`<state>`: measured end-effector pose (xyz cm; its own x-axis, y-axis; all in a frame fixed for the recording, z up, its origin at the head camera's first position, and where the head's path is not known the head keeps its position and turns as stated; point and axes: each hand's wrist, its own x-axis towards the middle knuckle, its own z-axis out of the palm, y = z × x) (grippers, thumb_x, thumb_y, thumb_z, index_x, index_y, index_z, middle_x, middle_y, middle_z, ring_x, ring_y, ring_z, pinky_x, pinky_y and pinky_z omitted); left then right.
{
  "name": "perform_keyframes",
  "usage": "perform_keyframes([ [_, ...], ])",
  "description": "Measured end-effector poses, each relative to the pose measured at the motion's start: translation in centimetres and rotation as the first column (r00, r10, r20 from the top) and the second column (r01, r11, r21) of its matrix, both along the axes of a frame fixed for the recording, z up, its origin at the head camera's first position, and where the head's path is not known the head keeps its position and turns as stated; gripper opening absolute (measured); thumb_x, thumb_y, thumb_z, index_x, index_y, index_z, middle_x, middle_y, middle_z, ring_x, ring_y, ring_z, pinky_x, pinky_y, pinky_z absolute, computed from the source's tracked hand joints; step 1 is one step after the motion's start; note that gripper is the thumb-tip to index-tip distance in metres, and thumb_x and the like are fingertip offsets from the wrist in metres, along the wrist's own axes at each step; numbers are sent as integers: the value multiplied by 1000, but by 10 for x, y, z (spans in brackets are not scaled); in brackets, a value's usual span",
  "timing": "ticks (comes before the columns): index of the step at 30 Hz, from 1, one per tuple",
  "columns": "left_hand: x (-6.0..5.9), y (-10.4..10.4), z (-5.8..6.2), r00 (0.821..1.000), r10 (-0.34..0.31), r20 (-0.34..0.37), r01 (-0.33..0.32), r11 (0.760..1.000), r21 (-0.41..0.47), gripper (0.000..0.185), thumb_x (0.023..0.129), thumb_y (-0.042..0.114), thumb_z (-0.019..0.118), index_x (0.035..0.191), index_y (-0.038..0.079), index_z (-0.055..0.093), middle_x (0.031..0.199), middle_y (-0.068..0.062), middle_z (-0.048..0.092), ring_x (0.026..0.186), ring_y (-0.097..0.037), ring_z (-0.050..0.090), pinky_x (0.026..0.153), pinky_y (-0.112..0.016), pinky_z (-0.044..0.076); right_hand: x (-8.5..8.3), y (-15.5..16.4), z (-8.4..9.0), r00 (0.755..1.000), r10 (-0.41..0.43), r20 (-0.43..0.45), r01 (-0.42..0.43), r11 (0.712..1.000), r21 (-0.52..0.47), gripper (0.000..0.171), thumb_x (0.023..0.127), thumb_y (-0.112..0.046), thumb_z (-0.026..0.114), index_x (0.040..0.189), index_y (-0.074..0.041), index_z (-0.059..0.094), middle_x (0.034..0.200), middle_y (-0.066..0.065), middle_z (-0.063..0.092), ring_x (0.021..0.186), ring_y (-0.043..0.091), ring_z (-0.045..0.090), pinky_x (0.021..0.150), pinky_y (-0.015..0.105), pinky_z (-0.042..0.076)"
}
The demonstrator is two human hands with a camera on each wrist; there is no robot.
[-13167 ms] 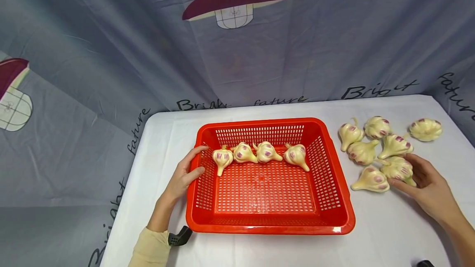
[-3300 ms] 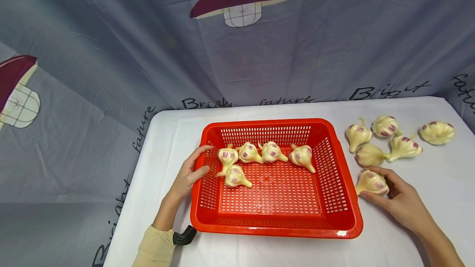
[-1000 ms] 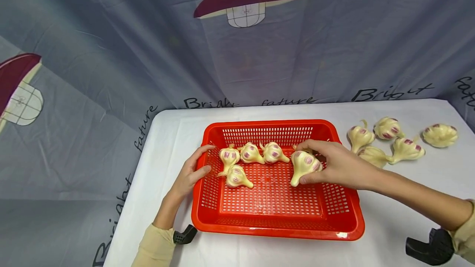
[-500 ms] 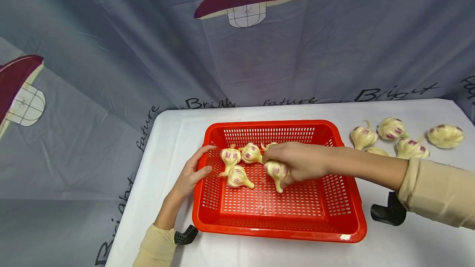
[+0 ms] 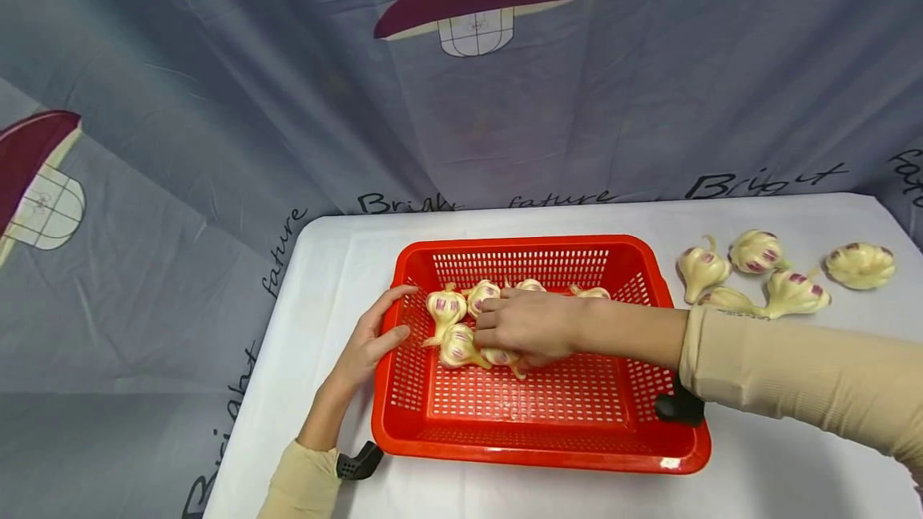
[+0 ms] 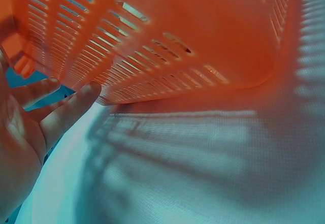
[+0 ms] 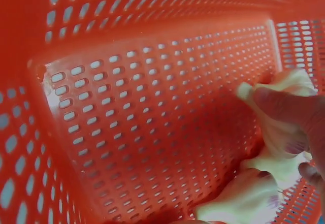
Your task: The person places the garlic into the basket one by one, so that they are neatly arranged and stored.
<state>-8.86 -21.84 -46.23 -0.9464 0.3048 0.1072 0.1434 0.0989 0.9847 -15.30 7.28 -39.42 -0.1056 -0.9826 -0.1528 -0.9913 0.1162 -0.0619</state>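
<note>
The left hand (image 5: 364,347) rests with relaxed fingers on the red basket (image 5: 541,455) rim, while beyond it the right hand (image 5: 526,327) grips a garlic bulb (image 5: 502,357) low inside, other bulbs (image 5: 447,307) just past its fingertips.

The basket (image 5: 652,455) is red plastic, perforated all over, with a smooth, glossy rim that catches the light. The garlic bulbs (image 5: 793,292) have an even, faintly shiny cream skin with purple patches; they look moulded, possibly plastic, though the view is too coarse to be sure. The worktop (image 5: 339,255) wears a matt white cloth, finely woven in the left wrist view. The backdrop (image 5: 216,102) is creased, matt printed fabric. The sleeve (image 5: 800,379) is soft beige knit.
</note>
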Motion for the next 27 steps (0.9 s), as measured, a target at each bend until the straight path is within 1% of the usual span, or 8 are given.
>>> perform_keyframes([
  [3, 0, 1, 0, 1000, -2, 0, 2, 1000, -1, 53, 94, 4, 52, 147, 9, 45, 144, -25, 45, 113, -49, 55, 78, -44, 61, -1, -2, -6, 993, 39, -110, -37, 999, 19, 56, 81, -40, 82, 131, -20, 65, 126, 1, 61, 122, 21, 53, 105, 44, 46],
  [7, -1, 2, 0, 1000, 2, 2, -2, 1000, -1, 53, 94, 6, 53, 147, 9, 45, 143, -25, 45, 113, -48, 55, 78, -43, 61, -2, -5, -12, 961, 98, -258, -98, 995, 16, 48, 87, -37, 76, 132, -24, 65, 126, 2, 58, 119, 19, 51, 103, 41, 47],
  [9, -1, 2, 0, 1000, 0, 3, 0, 1000, -2, 53, 94, 6, 53, 147, 9, 45, 143, -26, 45, 113, -49, 55, 77, -43, 61, -2, -7, -14, 947, 109, -302, -112, 994, 8, 41, 93, -36, 69, 132, -24, 65, 127, 3, 57, 120, 19, 51, 102, 41, 47],
  [12, -1, 2, 0, 1000, -3, 7, 3, 1000, -1, 53, 95, 6, 53, 147, 10, 45, 142, -27, 45, 113, -50, 55, 76, -44, 61, -2, -8, -17, 941, 106, -322, -112, 994, 1, 39, 92, -35, 70, 129, -24, 66, 126, 2, 58, 119, 19, 51, 101, 39, 48],
  [16, -1, 2, 0, 1000, 0, 7, 0, 1000, 0, 53, 94, 6, 52, 147, 9, 45, 141, -28, 45, 112, -51, 55, 76, -44, 61, -2, -9, -17, 949, 97, -299, -97, 995, 14, 45, 87, -33, 76, 130, -21, 65, 128, 3, 58, 120, 20, 52, 104, 40, 47],
  [20, -1, 1, -1, 1000, 0, -1, 0, 1000, -2, 53, 94, 6, 52, 147, 8, 44, 142, -28, 45, 112, -51, 55, 76, -43, 61, -2, -9, -15, 970, 76, -230, -68, 997, 42, 46, 94, -30, 70, 137, -18, 61, 138, 7, 55, 128, 24, 51, 109, 43, 43],
  [24, 0, 0, -1, 1000, -1, -4, 1, 1000, -7, 53, 94, 6, 52, 147, 8, 44, 141, -27, 45, 111, -51, 56, 75, -43, 61, -4, -8, -7, 993, 29, -114, -26, 999, 32, 43, 101, -31, 62, 140, -16, 59, 146, 11, 52, 134, 28, 48, 111, 45, 40],
  [27, 0, 0, -1, 1000, 5, -3, -5, 1000, -13, 53, 94, 6, 52, 147, 9, 45, 141, -26, 46, 110, -50, 56, 74, -44, 61, -6, -4, 4, 1000, -23, -3, 23, 1000, -16, 45, 98, -31, 66, 138, -12, 60, 142, 11, 54, 131, 26, 49, 110, 42, 42],
])
